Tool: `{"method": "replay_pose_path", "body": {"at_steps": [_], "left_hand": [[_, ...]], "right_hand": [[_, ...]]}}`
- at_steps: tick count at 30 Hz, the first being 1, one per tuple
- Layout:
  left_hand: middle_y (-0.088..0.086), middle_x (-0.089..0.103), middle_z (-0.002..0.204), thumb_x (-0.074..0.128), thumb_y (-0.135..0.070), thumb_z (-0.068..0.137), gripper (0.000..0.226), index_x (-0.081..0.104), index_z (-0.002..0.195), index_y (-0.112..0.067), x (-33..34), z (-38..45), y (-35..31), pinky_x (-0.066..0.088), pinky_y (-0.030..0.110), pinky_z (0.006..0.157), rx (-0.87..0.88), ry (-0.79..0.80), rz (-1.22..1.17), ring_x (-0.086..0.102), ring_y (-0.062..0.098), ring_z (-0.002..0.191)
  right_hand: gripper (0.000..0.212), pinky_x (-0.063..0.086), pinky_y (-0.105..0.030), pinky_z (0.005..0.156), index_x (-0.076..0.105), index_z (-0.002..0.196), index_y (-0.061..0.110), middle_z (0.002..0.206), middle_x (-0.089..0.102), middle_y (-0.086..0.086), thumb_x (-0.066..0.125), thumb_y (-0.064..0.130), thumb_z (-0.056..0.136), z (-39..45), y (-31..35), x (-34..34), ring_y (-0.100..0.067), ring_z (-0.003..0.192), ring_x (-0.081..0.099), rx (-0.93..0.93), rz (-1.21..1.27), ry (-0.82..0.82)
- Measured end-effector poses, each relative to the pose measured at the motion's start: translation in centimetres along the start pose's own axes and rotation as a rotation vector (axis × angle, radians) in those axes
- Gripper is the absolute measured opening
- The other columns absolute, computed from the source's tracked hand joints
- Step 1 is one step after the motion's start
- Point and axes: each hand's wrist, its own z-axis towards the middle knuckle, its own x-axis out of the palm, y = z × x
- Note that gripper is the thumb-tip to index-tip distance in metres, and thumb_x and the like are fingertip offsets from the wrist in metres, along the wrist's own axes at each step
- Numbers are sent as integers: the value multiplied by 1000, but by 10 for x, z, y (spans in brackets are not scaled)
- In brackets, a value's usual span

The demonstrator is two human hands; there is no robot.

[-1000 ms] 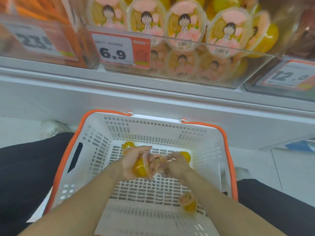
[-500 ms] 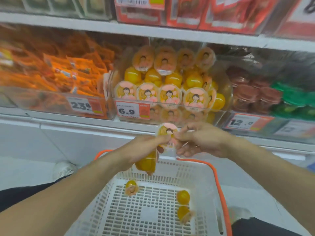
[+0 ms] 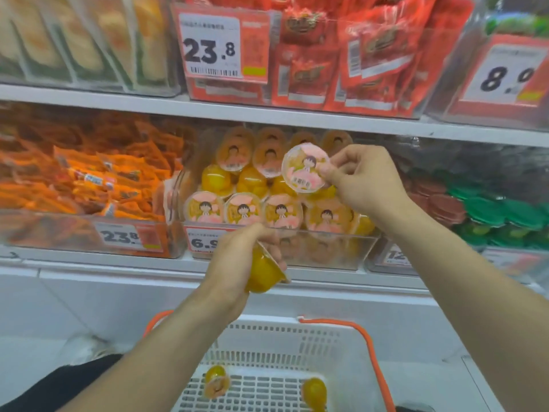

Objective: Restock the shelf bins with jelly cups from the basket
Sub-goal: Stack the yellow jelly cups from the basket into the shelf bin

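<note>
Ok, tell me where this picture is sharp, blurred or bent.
Head view: sharpest on the round pink-lidded jelly cup pinched by the right hand and the white 23.8 price tag; the orange snack packets at left smear; the white shelf edge bows from the wide lens; the clear plastic bin front hazes.

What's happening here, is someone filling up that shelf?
Yes. A person is restocking a clear shelf bin of yellow jelly cups. The right hand pinches one jelly cup by its lid edge, held up in front of the cups already stacked in the bin. The left hand grips a second cup lower down, in front of the bin's price tag. Below, a white basket with an orange rim holds at least two more cups to shelve.
</note>
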Motion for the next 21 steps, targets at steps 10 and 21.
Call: {"method": "replay_pose_path", "body": {"at_steps": [10, 21], "left_hand": [[17, 54, 65, 65, -14, 65, 17, 61, 76, -2, 2, 3, -3, 56, 45, 64, 65, 134, -159, 57, 30, 64], [18, 55, 66, 62, -19, 66, 18, 61, 72, -2, 2, 5, -3, 56, 46, 67, 96, 127, -192, 57, 33, 68]], "right_hand": [[25, 49, -33, 68, 71, 91, 0, 80, 70, -14, 68, 24, 90, 52, -29, 30, -33, 81, 66, 32, -276, -101], [25, 56, -43, 85, 74, 104, 9, 103, 73, -19, 64, 29, 92, 58, -41, 36, -40, 96, 67, -63, -494, -84]]}}
